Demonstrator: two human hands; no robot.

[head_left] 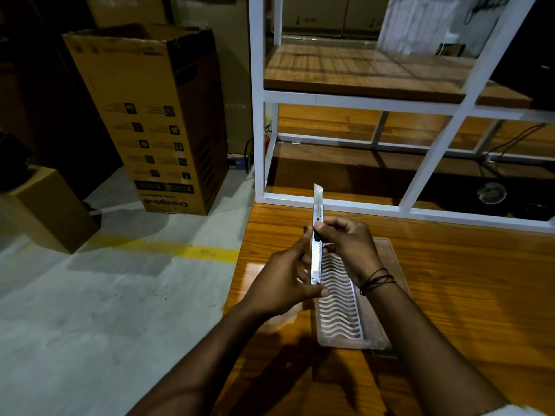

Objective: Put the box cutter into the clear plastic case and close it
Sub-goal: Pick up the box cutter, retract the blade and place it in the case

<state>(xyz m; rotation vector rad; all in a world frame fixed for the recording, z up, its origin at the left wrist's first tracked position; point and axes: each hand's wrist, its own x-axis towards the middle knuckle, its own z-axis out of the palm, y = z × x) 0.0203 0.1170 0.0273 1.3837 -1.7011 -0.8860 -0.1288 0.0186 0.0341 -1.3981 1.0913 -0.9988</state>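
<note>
A white box cutter (316, 235) stands nearly upright above the wooden table, its blade end pointing away from me. My left hand (288, 277) grips its lower end between thumb and fingers. My right hand (348, 244) holds the middle, with the thumb on the black slider. Below the hands lies the clear plastic case (345, 319), open, with a white wavy-ribbed insert showing inside. The far end of the case is hidden behind my right hand.
The wooden table (465, 295) has its left edge just beside the case. A white metal shelf frame (345, 202) stands on the table behind my hands. On the floor to the left stand a tall cardboard box (162, 121) and a smaller box (45, 211).
</note>
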